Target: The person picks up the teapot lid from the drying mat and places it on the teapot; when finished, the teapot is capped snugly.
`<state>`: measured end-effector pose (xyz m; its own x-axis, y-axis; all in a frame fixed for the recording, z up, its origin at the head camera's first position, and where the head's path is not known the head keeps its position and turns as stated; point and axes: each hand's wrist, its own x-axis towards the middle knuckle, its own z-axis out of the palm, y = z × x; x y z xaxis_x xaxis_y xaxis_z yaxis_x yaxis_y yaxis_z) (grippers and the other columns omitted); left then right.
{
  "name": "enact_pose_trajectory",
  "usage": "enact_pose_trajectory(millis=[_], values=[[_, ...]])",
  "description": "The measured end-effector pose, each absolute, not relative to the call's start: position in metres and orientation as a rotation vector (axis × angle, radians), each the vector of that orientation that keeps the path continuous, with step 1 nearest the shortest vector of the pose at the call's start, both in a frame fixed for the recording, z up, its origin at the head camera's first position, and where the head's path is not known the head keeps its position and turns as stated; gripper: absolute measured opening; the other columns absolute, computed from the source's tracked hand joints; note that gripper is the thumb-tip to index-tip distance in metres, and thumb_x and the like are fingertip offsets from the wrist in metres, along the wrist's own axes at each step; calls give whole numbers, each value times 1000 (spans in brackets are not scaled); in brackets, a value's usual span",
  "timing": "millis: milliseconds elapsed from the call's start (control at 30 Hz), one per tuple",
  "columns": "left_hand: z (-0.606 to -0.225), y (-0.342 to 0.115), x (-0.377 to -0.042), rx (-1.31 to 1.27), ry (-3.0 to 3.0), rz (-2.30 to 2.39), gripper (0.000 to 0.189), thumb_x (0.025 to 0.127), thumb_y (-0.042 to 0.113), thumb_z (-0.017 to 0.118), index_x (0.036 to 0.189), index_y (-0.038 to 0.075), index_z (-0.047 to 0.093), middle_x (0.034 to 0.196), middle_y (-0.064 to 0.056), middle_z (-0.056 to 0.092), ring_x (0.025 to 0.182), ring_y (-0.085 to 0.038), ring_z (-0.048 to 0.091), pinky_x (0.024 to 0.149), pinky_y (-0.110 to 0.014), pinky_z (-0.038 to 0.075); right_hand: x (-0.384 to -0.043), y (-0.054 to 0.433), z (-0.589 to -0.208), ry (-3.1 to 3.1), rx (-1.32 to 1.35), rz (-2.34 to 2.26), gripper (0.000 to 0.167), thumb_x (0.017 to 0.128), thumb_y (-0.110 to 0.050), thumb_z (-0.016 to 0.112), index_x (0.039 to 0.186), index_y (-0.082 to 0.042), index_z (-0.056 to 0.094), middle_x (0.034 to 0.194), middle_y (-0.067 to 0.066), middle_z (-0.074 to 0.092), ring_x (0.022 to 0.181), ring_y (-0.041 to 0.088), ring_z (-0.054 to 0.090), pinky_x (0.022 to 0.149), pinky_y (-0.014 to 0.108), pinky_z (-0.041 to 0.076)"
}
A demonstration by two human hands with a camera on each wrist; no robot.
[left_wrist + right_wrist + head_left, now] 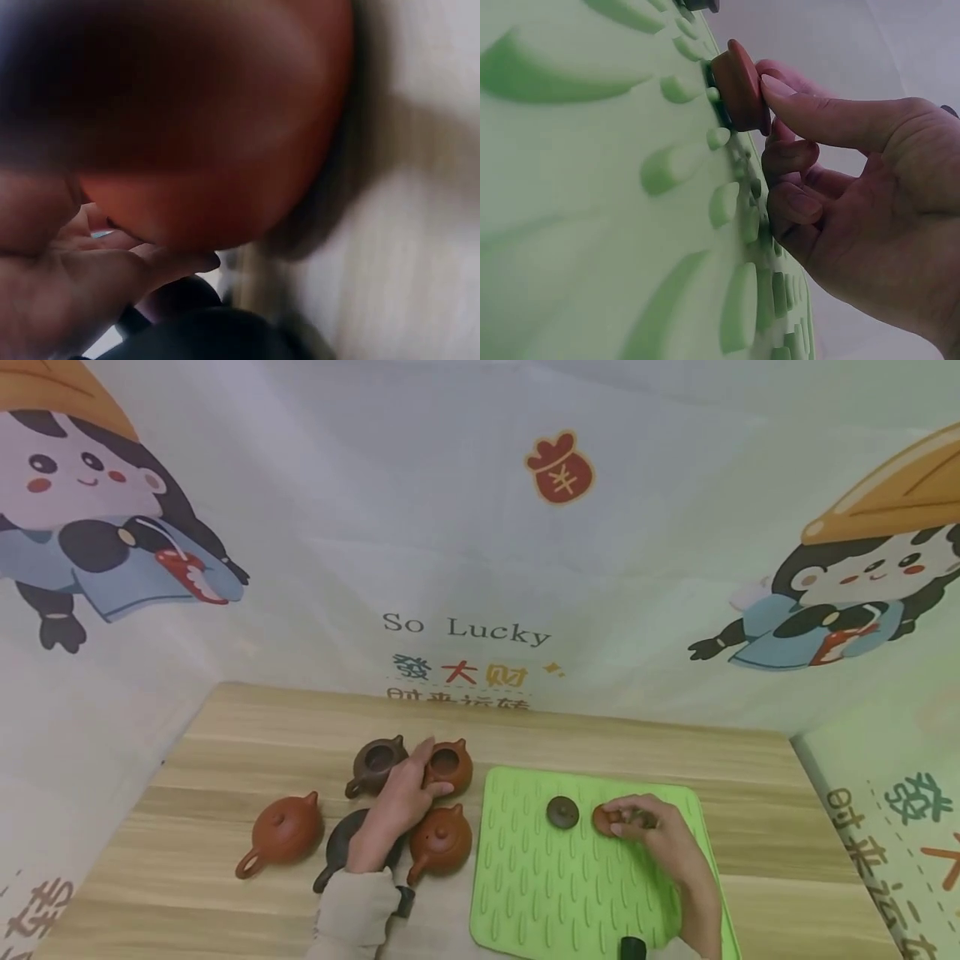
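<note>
My left hand (405, 789) holds a lidless orange-red teapot (465, 770) at its near left side, thumb and fingers about it. In the left wrist view the round body of this teapot (225, 195) fills much of the picture, blurred, with fingers (112, 274) along it. Over the green mat, my right hand (660, 831) pinches a reddish-brown teapot lid (602, 820) between thumb and fingers. The right wrist view shows this lid (739, 86) on edge, close by the mat's raised nubs. A dark brown lid (562, 812) lies on the mat to its left.
A lidless dark brown teapot (369, 770) stands left of my left hand. Below are a black teapot (343, 842), partly covered by my forearm, and a lidded red-brown teapot (442, 843). Farther left sits a lidded red teapot (288, 831). The green mat (517, 902) covers the right side of the table.
</note>
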<state>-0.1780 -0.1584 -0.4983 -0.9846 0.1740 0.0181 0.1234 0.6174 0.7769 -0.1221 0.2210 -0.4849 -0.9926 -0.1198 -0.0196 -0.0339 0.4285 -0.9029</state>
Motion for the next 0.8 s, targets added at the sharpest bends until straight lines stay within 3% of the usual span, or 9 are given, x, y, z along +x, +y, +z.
enact_pose_trajectory(millis=[233, 800], values=[[-509, -160, -185, 184, 2815, 1292, 80, 99, 11, 82, 164, -9, 40, 164, -34, 48, 151, -52, 48, 120, -66, 45, -127, 220, -479, 2638, -53, -1641, 22, 92, 5, 83, 113, 5, 80, 102, 10, 66, 84, 11, 56, 76, 24, 51], [-475, -148, -173, 148, 2789, 1247, 73, 99, 8, 82, 159, -11, 46, 159, -36, 53, 149, -53, 50, 119, -65, 46, -123, 208, -466, 2700, -28, -1677, 19, 88, 4, 87, 106, 5, 82, 95, 8, 67, 84, 10, 53, 78, 26, 48]])
